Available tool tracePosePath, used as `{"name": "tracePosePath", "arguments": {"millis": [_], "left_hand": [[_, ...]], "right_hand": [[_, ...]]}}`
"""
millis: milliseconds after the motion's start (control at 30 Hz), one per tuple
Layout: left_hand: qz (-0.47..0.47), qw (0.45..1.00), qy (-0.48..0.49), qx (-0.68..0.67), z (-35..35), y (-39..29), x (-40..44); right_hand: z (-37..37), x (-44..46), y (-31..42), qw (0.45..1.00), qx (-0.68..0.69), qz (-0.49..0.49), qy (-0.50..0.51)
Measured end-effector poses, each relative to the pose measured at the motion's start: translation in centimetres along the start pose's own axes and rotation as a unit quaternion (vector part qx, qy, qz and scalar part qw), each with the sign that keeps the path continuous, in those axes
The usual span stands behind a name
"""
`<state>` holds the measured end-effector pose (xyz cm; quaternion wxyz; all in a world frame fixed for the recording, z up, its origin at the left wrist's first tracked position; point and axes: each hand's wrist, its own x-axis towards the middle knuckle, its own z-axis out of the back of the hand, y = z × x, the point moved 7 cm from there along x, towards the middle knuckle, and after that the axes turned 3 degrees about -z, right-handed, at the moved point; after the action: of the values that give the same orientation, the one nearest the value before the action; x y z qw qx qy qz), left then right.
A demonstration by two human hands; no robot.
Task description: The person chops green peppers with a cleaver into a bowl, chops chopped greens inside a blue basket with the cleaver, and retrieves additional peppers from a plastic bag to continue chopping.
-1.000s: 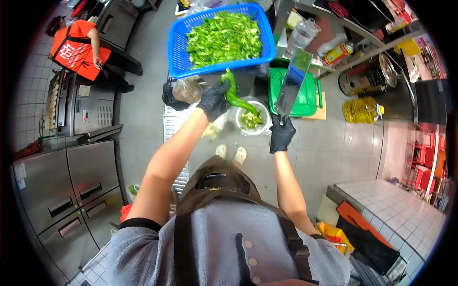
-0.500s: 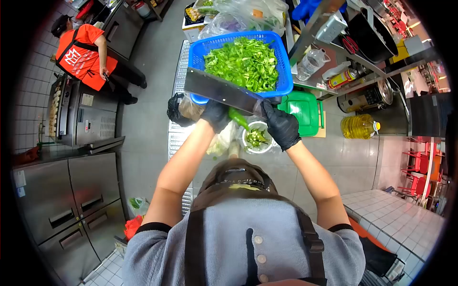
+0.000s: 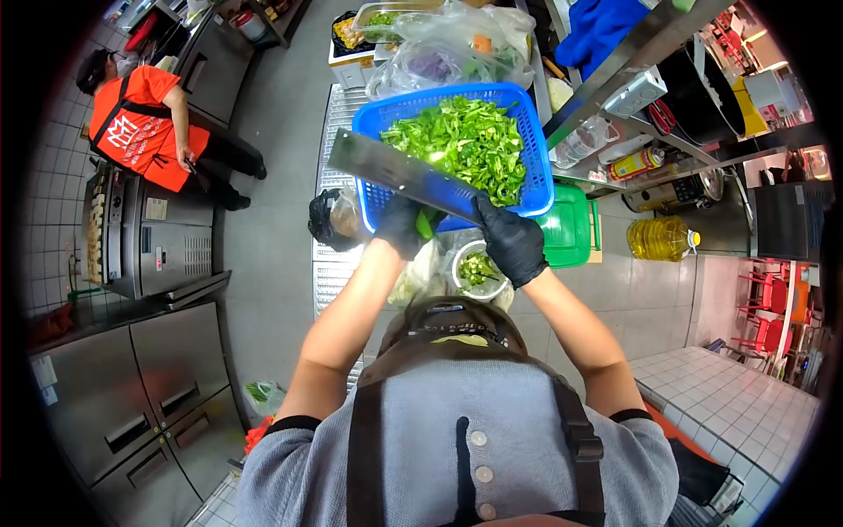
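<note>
My right hand (image 3: 511, 239), in a black glove, is closed round the handle end of a broad cleaver (image 3: 399, 172). The blade slants up to the left across the near side of a blue plastic basket (image 3: 363, 180). Sliced green peppers (image 3: 457, 145) fill the basket. My left hand (image 3: 400, 225), also black-gloved, is closed on a green pepper (image 3: 425, 225) just below the blade; only part of the pepper shows. Beneath my hands stands a white tub (image 3: 457, 279) holding pepper scraps (image 3: 479, 269).
A green lidded bin (image 3: 566, 230) stands right of the basket, with an oil jug (image 3: 659, 239) farther right. Plastic bags (image 3: 439, 66) lie behind the basket. Metal shelving (image 3: 632, 70) rises at right. A person in an orange shirt (image 3: 145, 132) stands at far left.
Less of the green pepper shows; before, it stuck out toward the tub from my left hand. The basket and cleaver sit slightly lower in view. The person at left has shifted slightly.
</note>
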<state>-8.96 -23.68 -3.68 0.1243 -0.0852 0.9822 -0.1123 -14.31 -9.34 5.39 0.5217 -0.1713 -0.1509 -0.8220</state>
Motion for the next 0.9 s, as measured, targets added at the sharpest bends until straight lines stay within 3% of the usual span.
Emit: {"name": "tracePosePath", "arguments": {"millis": [167, 233, 300, 400, 433, 533, 567, 633, 767, 900], "left_hand": [[-0.055, 0.991, -0.092, 0.08, 0.7, -0.9, -1.2], [-0.044, 0.996, -0.074, -0.013, 0.0, -0.7, -1.3], [-0.019, 0.991, -0.053, -0.12, -0.7, -0.3, -0.6], [-0.024, 0.994, -0.073, -0.076, -0.2, 0.7, 0.1], [-0.05, 0.993, -0.104, 0.009, -1.3, 0.8, 0.0], [-0.04, 0.987, -0.127, 0.088, -2.2, 1.5, -0.1], [-0.052, 0.995, -0.053, 0.072, -0.6, 1.6, 0.5], [-0.088, 0.983, -0.103, 0.128, -0.8, 1.8, -0.2], [-0.092, 0.985, -0.111, 0.091, -2.4, 1.9, -0.7], [-0.097, 0.988, -0.022, 0.121, -4.3, 2.2, -0.7]], "right_hand": [[-3.2, 0.4, -3.5, 0.995, 0.058, -0.038, 0.065], [-4.5, 0.3, -5.9, 0.988, 0.06, -0.08, 0.115], [-3.8, 0.3, -6.6, 0.992, 0.08, -0.067, 0.065], [-1.5, 0.3, -5.7, 0.994, 0.097, -0.031, 0.038], [-0.3, 0.7, -4.8, 0.995, 0.098, -0.012, 0.033], [0.5, 0.7, -4.0, 0.992, 0.115, 0.047, 0.005], [0.7, 0.6, -3.9, 0.992, 0.109, 0.061, 0.006], [1.0, 0.3, -3.7, 0.993, 0.074, 0.089, 0.02], [-0.8, -0.3, -6.0, 0.993, 0.062, 0.046, 0.094], [-2.6, -0.8, -10.0, 0.982, 0.079, -0.049, 0.166]]}}
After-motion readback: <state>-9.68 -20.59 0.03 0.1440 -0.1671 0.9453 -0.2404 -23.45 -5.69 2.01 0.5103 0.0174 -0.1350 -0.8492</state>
